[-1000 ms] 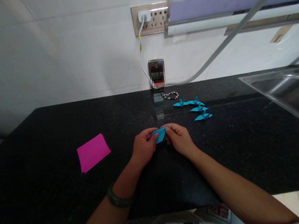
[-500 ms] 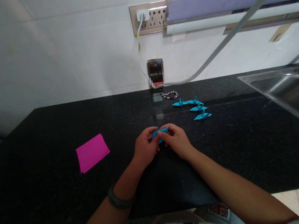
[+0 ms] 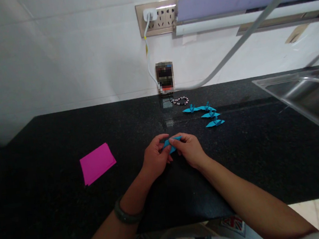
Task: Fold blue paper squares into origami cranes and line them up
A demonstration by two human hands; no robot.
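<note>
Between my two hands is a small piece of folded blue paper (image 3: 172,144), held above the dark countertop. My left hand (image 3: 155,156) pinches its left side, with the index finger stretched a little past it. On the other side, my right hand (image 3: 190,148) grips the paper with thumb and fingers, the thumb lying across its front. Parts of the folds are covered by my fingers. Several blue paper cranes (image 3: 215,122) stand beyond my right hand. To the left lies a stack of pink paper sheets (image 3: 97,163).
A phone (image 3: 165,77) leans on the wall, its white cable running to a socket panel (image 3: 157,18). A beaded strap (image 3: 181,101) lies before it. At right is a metal sink (image 3: 306,95); a grey hose (image 3: 234,47) crosses the wall. The dark countertop (image 3: 50,147) spans the view.
The fingers of my left hand have loosened slightly around the blue paper, and more of it shows. My right hand keeps its grip. The whole view has shifted a little.
</note>
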